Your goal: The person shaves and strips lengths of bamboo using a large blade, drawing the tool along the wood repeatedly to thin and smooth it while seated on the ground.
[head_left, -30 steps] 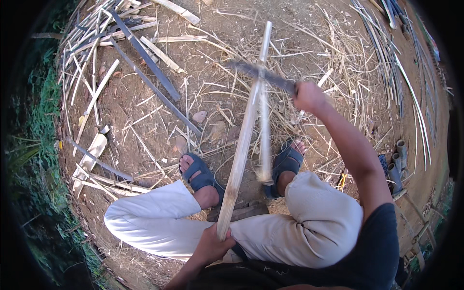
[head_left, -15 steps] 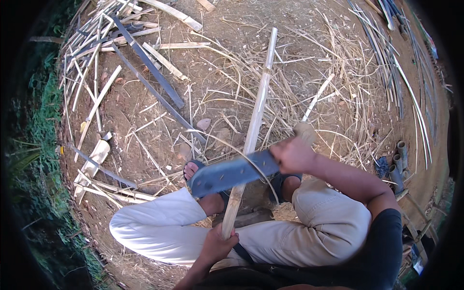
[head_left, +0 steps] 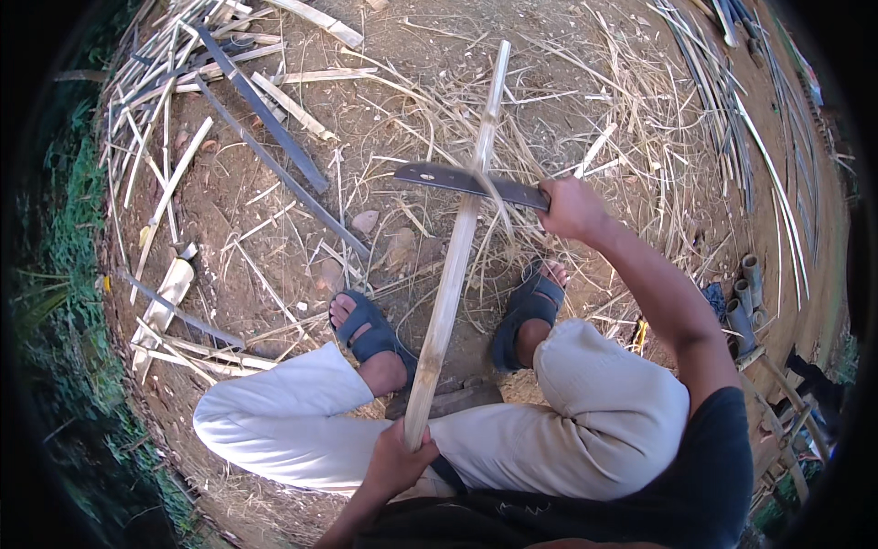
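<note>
My left hand point(head_left: 399, 462) is closed round the near end of a long pale bamboo strip point(head_left: 446, 288), low over my lap. The strip slants up and away from me between my feet. In my right hand point(head_left: 574, 209) is a machete point(head_left: 435, 177) with a broad dark blade; its handle is mostly hidden by my fingers. The blade lies across the upper half of the strip and touches it, its tip to the left. A thin bamboo shaving point(head_left: 498, 203) curls over the blade near the strip.
Shavings point(head_left: 631, 119) litter the dirt ahead. Split bamboo pieces point(head_left: 174, 69) are heaped at the far left, with long dark strips point(head_left: 265, 114) beside them. More strips point(head_left: 722, 119) lie far right, near short bamboo tubes point(head_left: 743, 306). My sandalled feet point(head_left: 368, 329) flank the strip.
My right hand has moved the machete away from me, up along the strip, and its blade now shows narrower. My left hand keeps its hold on the near end.
</note>
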{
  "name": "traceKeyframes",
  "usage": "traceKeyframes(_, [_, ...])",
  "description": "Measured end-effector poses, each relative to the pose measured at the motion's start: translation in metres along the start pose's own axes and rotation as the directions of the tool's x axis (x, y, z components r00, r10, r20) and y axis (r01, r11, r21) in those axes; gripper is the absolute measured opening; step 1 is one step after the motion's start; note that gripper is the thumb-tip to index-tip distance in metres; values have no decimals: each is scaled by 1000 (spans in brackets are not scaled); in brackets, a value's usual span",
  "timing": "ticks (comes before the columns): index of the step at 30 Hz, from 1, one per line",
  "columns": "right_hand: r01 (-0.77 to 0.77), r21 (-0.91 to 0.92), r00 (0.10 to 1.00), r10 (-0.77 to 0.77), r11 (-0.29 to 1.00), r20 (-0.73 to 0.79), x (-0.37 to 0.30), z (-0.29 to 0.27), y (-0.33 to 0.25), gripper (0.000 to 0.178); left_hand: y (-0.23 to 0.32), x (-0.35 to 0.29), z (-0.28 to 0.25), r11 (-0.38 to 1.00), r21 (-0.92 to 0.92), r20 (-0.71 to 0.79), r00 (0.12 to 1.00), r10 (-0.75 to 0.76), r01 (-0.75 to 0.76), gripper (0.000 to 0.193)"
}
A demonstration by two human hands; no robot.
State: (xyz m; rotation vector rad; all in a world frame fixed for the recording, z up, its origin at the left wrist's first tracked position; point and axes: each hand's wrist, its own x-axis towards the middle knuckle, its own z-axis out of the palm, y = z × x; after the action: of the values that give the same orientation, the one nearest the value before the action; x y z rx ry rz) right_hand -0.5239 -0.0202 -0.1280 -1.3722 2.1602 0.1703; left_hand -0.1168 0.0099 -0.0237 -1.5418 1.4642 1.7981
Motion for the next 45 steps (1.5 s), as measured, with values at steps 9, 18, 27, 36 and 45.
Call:
traceKeyframes(9, [485, -156, 852, -505, 861, -140, -5, 26, -10, 16, 10, -10, 0, 996, 74, -19, 999, -44, 46, 17])
traceKeyframes(18, [473, -85, 861, -480, 877, -167, -30, 30, -42, 27, 2, -13, -8, 997, -5, 12, 997, -72, 72, 18])
traceKeyframes(27, [-59, 82, 998, 58, 995, 18, 26, 12, 6, 25, -10, -8, -16, 962, 17, 81, 959, -273, 272, 20])
traceKeyframes(36, [-214, 128, 969, 226, 969, -96, 40, 13, 64, 28, -17, -11, -21, 985, 152, -13, 997, -76, 77, 20])
traceKeyframes(45, [-94, -44, 995, 92, 995, -45, 56, 16, 87, 26, -70, -24, -35, 959, 264, -63, 995, -83, 97, 25])
